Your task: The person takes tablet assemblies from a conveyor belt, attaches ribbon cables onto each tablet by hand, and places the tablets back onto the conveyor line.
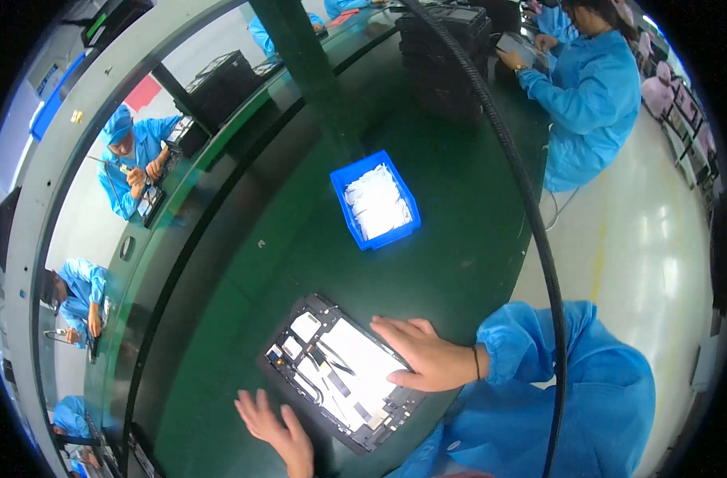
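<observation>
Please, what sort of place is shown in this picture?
Probably an electronics assembly or repair workshop: one sees an opened flat device, a long green workbench and people in blue smocks.

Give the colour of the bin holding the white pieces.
The bin is bright blue, seen best in the head view.

no words or numbers I can read, neither on the opened device [349,368] before me, nor on the blue bin [392,237] beyond

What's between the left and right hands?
An opened flat device with a black frame lies between the left hand and right hand, which partly overlaps it, in the head view.
</observation>
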Action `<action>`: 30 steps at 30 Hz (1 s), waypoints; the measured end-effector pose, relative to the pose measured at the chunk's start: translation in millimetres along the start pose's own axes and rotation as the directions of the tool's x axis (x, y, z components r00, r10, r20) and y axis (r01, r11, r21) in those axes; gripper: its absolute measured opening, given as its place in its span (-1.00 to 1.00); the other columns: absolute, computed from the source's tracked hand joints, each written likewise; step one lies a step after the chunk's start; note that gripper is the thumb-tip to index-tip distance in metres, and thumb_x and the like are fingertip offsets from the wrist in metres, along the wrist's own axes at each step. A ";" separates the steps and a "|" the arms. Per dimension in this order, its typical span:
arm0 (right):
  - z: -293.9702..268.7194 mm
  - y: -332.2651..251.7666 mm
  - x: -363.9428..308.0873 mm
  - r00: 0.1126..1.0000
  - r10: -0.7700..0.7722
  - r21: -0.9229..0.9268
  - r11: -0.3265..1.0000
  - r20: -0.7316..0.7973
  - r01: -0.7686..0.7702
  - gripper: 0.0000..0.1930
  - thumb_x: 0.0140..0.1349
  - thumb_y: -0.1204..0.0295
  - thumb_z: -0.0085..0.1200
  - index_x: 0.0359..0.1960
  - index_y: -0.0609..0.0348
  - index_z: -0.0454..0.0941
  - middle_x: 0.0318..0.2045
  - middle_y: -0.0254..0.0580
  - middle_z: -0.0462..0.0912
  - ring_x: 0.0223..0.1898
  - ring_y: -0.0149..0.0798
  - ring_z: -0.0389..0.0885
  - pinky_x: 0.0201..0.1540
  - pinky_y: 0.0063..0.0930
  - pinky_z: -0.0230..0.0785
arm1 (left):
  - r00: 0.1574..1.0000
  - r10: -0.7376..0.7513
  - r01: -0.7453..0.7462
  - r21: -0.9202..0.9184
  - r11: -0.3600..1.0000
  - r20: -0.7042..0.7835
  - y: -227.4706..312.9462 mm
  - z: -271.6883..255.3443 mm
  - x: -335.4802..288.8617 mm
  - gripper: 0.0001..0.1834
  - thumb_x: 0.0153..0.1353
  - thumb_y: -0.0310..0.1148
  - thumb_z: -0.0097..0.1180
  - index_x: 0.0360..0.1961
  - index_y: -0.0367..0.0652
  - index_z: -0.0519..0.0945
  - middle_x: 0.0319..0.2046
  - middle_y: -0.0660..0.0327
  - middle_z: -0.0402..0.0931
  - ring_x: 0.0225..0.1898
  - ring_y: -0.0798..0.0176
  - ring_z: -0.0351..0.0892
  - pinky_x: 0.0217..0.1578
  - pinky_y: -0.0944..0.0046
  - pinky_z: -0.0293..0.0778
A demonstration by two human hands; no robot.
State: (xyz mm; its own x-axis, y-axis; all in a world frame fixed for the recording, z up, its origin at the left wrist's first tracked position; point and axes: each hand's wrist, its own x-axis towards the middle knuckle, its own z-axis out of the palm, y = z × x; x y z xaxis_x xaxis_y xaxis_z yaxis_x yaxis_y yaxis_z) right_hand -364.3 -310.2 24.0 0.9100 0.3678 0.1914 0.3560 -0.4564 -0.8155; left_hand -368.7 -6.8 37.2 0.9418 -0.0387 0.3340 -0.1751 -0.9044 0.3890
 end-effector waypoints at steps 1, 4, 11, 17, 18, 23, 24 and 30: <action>-2.8 2.3 3.6 0.999 -0.028 0.021 0.999 0.042 0.027 -0.16 0.18 0.19 0.11 0.36 0.39 -0.03 0.31 0.37 0.11 0.38 0.22 0.05 0.35 -0.01 -0.16 | 0.983 -0.048 0.011 0.200 0.980 0.179 -5.7 1.2 -9.9 -0.51 0.33 -0.32 -0.13 0.24 -0.31 0.33 0.40 -0.07 0.03 0.45 -0.17 -0.14 0.37 -0.08 -0.26; 10.4 5.5 6.3 0.987 -0.082 -0.007 0.996 0.136 0.084 -0.11 0.19 0.17 0.09 0.39 0.37 -0.14 0.31 0.50 0.03 0.40 0.28 -0.05 0.37 0.02 -0.23 | 0.939 0.002 -0.025 0.062 0.998 0.344 3.9 9.1 -40.4 -0.40 0.42 -0.11 -0.29 0.35 -0.28 0.24 0.43 -0.03 0.01 0.46 -0.15 -0.19 0.37 -0.08 -0.32; 33.0 11.5 38.7 0.991 -0.093 0.259 0.964 0.092 0.067 -0.22 0.30 0.30 0.00 0.42 0.28 -0.16 0.38 0.46 -0.17 0.42 0.32 -0.16 0.39 0.03 -0.26 | 0.907 -0.176 0.399 -0.645 0.651 0.383 17.2 6.4 -29.0 -0.28 0.35 -0.17 -0.07 0.41 -0.33 0.04 0.42 0.03 0.03 0.41 0.07 0.02 0.37 0.09 -0.09; 34.9 10.2 61.3 0.972 -0.231 0.438 0.878 0.037 0.192 -0.26 0.35 0.39 -0.05 0.43 0.29 -0.20 0.40 0.47 -0.31 0.46 0.29 -0.33 0.45 -0.06 -0.28 | 0.908 -0.264 0.388 -0.893 0.230 0.326 30.6 11.7 6.5 -0.20 0.22 -0.39 0.05 0.44 -0.26 0.00 0.38 0.03 0.10 0.33 0.08 0.19 0.34 0.12 0.06; 30.6 10.7 68.4 0.964 -0.266 0.454 0.858 -0.003 0.239 -0.26 0.35 0.41 -0.06 0.43 0.29 -0.21 0.42 0.40 -0.32 0.47 0.22 -0.34 0.46 -0.11 -0.28 | 0.912 -0.293 0.356 -0.907 0.224 0.286 31.1 14.7 12.5 -0.20 0.20 -0.44 0.06 0.44 -0.23 0.01 0.38 0.04 0.11 0.32 0.07 0.20 0.34 0.12 0.06; 23.8 23.1 87.7 0.988 -0.156 0.561 0.818 -0.003 0.131 -0.27 0.40 0.37 -0.11 0.44 0.32 -0.27 0.45 0.26 -0.31 0.50 0.04 -0.32 0.48 -0.24 -0.36 | 0.891 -0.384 0.364 -0.887 0.283 0.243 48.4 19.3 47.9 -0.23 0.14 -0.57 -0.04 0.43 -0.20 0.08 0.39 0.05 0.08 0.31 0.07 0.22 0.32 0.14 0.10; 16.5 23.7 91.1 0.989 -0.150 0.544 0.831 0.020 0.115 -0.25 0.41 0.32 -0.12 0.43 0.34 -0.30 0.45 0.23 -0.27 0.50 -0.01 -0.30 0.48 -0.28 -0.37 | 0.875 -0.377 0.398 -0.894 0.206 0.303 46.3 13.7 57.7 -0.24 0.16 -0.56 -0.04 0.43 -0.19 0.07 0.39 0.04 0.07 0.32 0.08 0.21 0.32 0.14 0.10; 11.9 20.5 87.2 0.910 -0.395 0.343 0.843 -0.127 0.414 -0.24 0.35 0.26 -0.06 0.42 0.32 -0.19 0.33 0.28 0.16 0.26 0.19 0.29 0.24 -0.07 0.19 | 0.975 0.217 -0.175 -0.415 0.893 0.055 -60.3 13.8 120.0 -0.38 0.24 -0.48 -0.02 0.35 -0.20 0.19 0.42 -0.09 -0.01 0.39 -0.06 0.08 0.37 0.05 0.01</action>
State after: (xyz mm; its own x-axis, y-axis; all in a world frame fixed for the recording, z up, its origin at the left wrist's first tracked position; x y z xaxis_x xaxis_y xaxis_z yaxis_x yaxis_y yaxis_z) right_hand -280.2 -277.9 17.5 0.7142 0.4118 0.5659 0.6040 0.0458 -0.7957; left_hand -241.2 37.2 41.9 0.8957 -0.2570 0.3630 -0.4405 -0.6247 0.6447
